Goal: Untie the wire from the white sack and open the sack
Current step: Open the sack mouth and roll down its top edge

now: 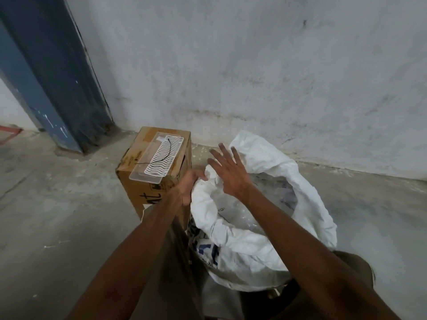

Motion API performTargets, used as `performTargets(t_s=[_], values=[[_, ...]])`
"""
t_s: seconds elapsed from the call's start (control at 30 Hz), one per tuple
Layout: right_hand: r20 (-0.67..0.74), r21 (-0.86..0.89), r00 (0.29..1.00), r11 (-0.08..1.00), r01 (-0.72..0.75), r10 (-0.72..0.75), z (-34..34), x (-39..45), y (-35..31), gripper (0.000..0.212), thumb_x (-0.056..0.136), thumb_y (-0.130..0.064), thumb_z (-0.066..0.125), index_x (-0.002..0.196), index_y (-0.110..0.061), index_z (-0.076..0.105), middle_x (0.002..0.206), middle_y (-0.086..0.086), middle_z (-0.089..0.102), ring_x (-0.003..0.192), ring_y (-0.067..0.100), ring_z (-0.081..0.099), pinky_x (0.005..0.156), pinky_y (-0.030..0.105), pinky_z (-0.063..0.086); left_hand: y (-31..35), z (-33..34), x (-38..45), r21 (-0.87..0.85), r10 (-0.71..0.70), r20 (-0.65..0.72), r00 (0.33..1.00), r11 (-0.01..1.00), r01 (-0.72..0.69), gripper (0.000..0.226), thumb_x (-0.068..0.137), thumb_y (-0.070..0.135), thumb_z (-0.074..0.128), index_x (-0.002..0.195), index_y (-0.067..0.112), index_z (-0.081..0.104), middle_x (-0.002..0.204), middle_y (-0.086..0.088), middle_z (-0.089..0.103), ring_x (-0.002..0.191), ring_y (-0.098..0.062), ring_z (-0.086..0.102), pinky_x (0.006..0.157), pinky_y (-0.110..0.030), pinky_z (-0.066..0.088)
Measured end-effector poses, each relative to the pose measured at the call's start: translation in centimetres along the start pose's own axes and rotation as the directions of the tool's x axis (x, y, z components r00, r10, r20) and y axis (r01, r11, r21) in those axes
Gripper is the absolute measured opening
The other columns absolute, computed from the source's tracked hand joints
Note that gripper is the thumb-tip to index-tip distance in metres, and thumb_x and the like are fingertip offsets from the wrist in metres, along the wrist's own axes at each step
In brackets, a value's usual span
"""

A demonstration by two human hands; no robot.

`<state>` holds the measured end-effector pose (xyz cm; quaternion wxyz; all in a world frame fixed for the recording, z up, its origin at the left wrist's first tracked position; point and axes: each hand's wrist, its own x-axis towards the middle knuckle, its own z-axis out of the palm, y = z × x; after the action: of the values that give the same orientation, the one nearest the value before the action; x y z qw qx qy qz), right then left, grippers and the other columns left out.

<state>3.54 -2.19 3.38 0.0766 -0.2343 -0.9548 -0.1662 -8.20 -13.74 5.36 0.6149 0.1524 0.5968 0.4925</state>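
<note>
While the left hand [188,184] grips its rim, white sack [265,245] gapes open, crumpled, blue-printed, right hand [227,168] spread above, wire [163,154] lying on the tray [147,176] beside the sack.

White sack [254,239] stands open on the concrete floor [57,204], mouth rolled wide, clear plastic visible inside. Left hand [190,185] grips the left rim, fingers closed on the fabric. Right hand [227,169] is spread flat, fingers extended, over the far-left rim. Cardboard box [138,185] just left of the sack; on top, a clear tray [157,160] with a thin black wire [167,155] lying across it.
</note>
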Motion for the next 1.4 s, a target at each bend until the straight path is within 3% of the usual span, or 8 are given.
performTargets(t_s=[0.17, 0.3, 0.4, 0.63, 0.8, 1.0, 1.2, 1.4], values=[[0.254, 0.035, 0.965, 0.998, 0.055, -0.062, -1.4, 2.7, 0.5, 0.036, 0.082, -0.021, 0.066, 0.115, -0.012, 0.061, 0.115, 0.011, 0.068, 0.109, 0.031, 0.064, 0.096, 0.038, 0.043, 0.7, -2.6, 1.5, 0.330, -0.310, -0.041, 0.950, 0.893, 0.306, 0.061, 0.077, 0.025, 0.079, 0.116, -0.017, 0.057, 0.133, -0.014, 0.064, 0.119, -0.020, 0.060, 0.111, -0.039, 0.041], [0.350, 0.121, 0.937, 0.992, -0.028, -0.016, -2.4, 4.7, 0.5, 0.034, 0.077, -0.028, 0.070, 0.106, -0.012, 0.065, 0.104, 0.009, 0.069, 0.097, 0.029, 0.067, 0.077, 0.035, 0.049, 0.7, -1.6, 2.4, 0.909, 0.352, -0.066, 0.934, 0.408, -0.090, 0.103, 0.040, 0.063, 0.091, 0.127, 0.019, 0.054, 0.123, 0.000, 0.062, 0.106, -0.017, 0.061, 0.090, -0.033, 0.050], [0.608, 0.178, 0.793, 0.978, -0.106, -0.025, -3.6, 7.1, 0.0, 0.013, 0.057, -0.011, 0.074, 0.067, -0.013, 0.066, 0.072, 0.004, 0.069, 0.076, 0.027, 0.070, 0.062, 0.033, 0.055, -1.1, -0.1, 1.8, 0.976, 0.622, 0.002, 0.783, 0.170, -0.137, 0.065, 0.057, 0.040, 0.086, 0.109, 0.013, 0.059, 0.099, -0.001, 0.065, 0.088, -0.019, 0.065, 0.064, -0.030, 0.051], [0.319, 0.061, 0.942, 0.994, 0.089, -0.104, -2.3, 5.7, 1.8, 0.088, 0.048, -0.034, 0.093, 0.127, -0.022, 0.056, 0.121, 0.002, 0.060, 0.116, 0.024, 0.054, 0.089, 0.037, 0.047, 3.0, -1.4, 2.9, 0.856, 0.314, -0.144, 0.938, 0.516, -0.042, 0.033, 0.086, 0.012, 0.063, 0.117, 0.001, 0.064, 0.113, -0.015, 0.068, 0.108, -0.033, 0.065, 0.077, -0.033, 0.048], [0.262, -0.040, 0.965, 0.999, -0.018, 0.028, -1.2, 4.6, 3.2, 0.039, 0.081, -0.029, 0.070, 0.118, -0.018, 0.060, 0.118, 0.006, 0.065, 0.116, 0.025, 0.060, 0.114, 0.044, 0.031, 4.7, -2.0, 3.7, 0.814, -0.065, -0.093, 0.994, 0.569, 0.114, 0.071, 0.076, 0.028, 0.082, 0.137, 0.006, 0.054, 0.124, -0.012, 0.062, 0.109, -0.029, 0.061, 0.094, -0.039, 0.051], [0.531, 0.214, 0.844, 0.953, -0.214, 0.070, -4.9, 5.9, 4.0, 0.056, 0.056, -0.019, 0.090, 0.105, -0.008, 0.064, 0.099, 0.007, 0.065, 0.089, 0.025, 0.067, 0.067, 0.033, 0.054, 3.6, 0.3, 4.4, 0.989, 0.552, 0.144, 0.821, -0.112, -0.098, 0.102, 0.050, 0.056, 0.086, 0.132, 0.016, 0.039, 0.116, -0.008, 0.055, 0.100, -0.029, 0.061, 0.078, -0.042, 0.055], [0.378, 0.296, 0.926, 0.945, -0.137, 0.016, -5.7, 5.4, 6.5, 0.059, 0.053, -0.014, 0.084, 0.110, -0.015, 0.065, 0.103, 0.003, 0.063, 0.094, 0.021, 0.060, 0.069, 0.030, 0.045, 5.1, 2.2, 3.5, 0.950, 0.474, 0.095, 0.875, 0.219, -0.222, 0.034, 0.064, 0.016, 0.081, 0.095, 0.009, 0.070, 0.081, -0.003, 0.068, 0.078, -0.024, 0.069, 0.054, -0.024, 0.050], [0.295, 0.163, 0.935, 0.954, -0.250, 0.194, -2.1, 1.3, 7.7, 0.062, 0.069, -0.026, 0.080, 0.125, -0.015, 0.054, 0.119, 0.008, 0.061, 0.110, 0.030, 0.062, 0.091, 0.041, 0.048, 8.3, 0.9, 2.9, 0.869, 0.125, 0.044, 0.991, 0.484, -0.100, 0.055, 0.059, 0.015, 0.082, 0.111, 0.005, 0.065, 0.107, -0.014, 0.068, 0.089, -0.028, 0.067, 0.079, -0.042, 0.060]])
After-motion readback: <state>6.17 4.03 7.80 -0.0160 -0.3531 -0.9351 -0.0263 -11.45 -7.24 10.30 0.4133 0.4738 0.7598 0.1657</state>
